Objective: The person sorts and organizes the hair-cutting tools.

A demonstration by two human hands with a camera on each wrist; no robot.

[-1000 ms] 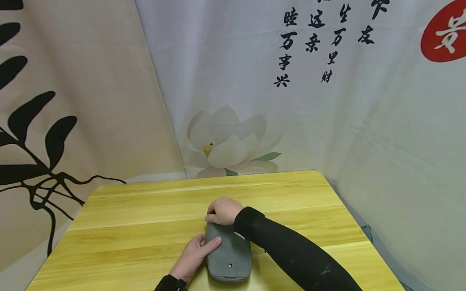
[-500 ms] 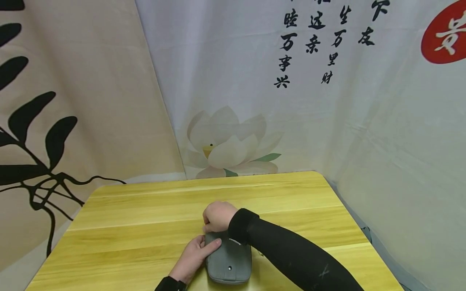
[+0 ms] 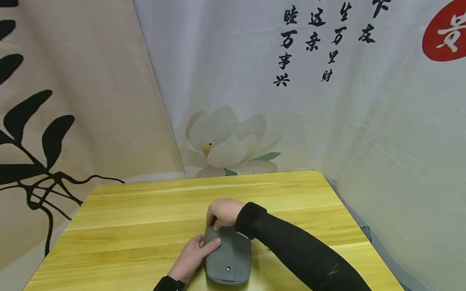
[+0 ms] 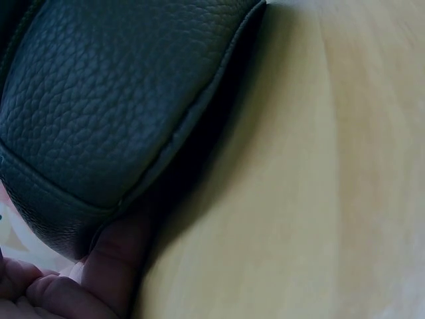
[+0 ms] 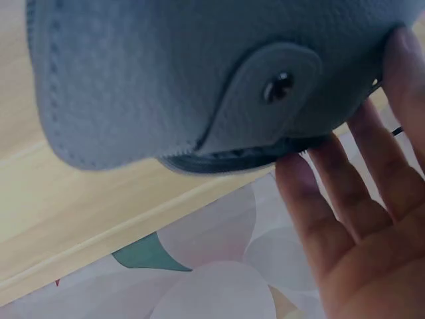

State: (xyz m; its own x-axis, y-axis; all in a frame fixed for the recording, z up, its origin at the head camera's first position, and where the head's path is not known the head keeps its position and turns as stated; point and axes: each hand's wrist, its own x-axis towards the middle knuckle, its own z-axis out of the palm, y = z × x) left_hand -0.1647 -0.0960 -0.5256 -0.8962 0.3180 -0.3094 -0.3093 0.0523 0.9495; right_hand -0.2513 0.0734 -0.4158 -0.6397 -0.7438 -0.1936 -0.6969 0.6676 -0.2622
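A grey pebbled-leather zip pouch point(image 3: 229, 254) lies on the wooden table, its metal stud toward the near end in the head view. My left hand point(image 3: 193, 256) grips the pouch's left edge, thumb on top; in the left wrist view its curled fingers point(image 4: 119, 259) are tucked beneath the edge. My right hand point(image 3: 226, 212) is at the far left corner of the pouch, thumb and fingers bent around it. In the right wrist view, the right fingers point(image 5: 302, 193) touch the zip edge below a strap tab point(image 5: 279, 86) with a stud. The zip there looks partly parted; its pull is unclear.
The yellow wood-grain table point(image 3: 145, 226) extends around the pouch on all sides. Behind it hangs a pale cloth backdrop point(image 3: 233, 60) printed with a lotus and dark characters. A small thin loop point(image 3: 267, 248) shows beside the right forearm.
My right hand first shifts nearer and left, then back away and slightly right, its thumb now on the pouch's corner. The left hand keeps its hold, and the pouch hardly moves.
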